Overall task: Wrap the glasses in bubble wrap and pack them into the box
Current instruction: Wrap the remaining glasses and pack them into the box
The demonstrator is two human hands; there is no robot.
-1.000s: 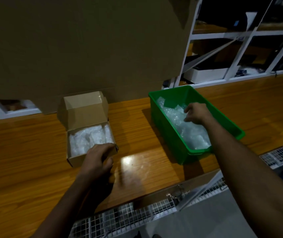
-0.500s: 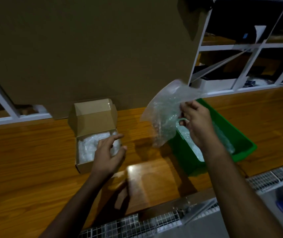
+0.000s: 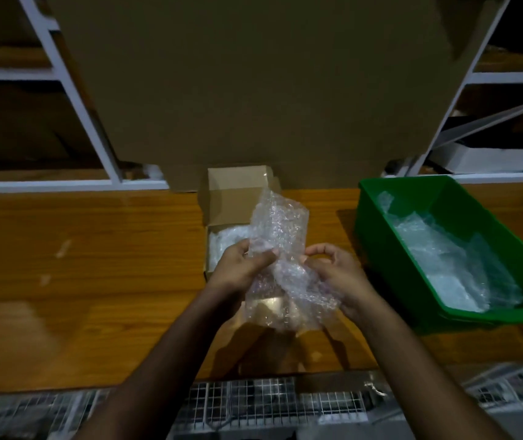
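Two hands, left hand (image 3: 241, 268) and right hand (image 3: 336, 272), grip bubble wrap (image 3: 281, 249) over box (image 3: 238, 198).

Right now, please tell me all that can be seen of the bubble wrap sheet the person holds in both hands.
The bubble wrap sheet is clear plastic covered in small bubbles, crumpled and partly folded. It is held up above the wooden table, in front of the small open cardboard box. The left hand pinches its left side; the right hand grips its right side. Its top stands up, its lower part hangs loose. No glass shows inside it.
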